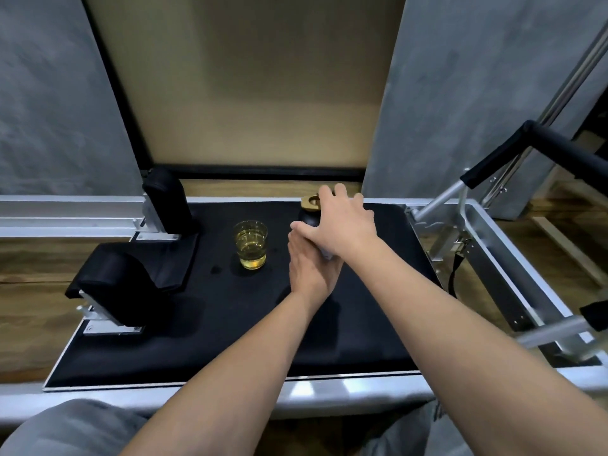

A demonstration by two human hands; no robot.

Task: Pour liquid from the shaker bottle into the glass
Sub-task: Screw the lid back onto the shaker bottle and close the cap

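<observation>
Both hands wrapped around shaker bottle, mostly hidden, glass beside

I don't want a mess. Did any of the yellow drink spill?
No clear spill shows. The glass stands upright on the black pad, partly full. A small dark mark left of it could be a drop; I can't tell. Both hands hold the shaker bottle.

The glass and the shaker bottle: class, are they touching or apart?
Apart. The head view shows a strip of black pad between the glass and the shaker bottle, which both hands hold.
</observation>
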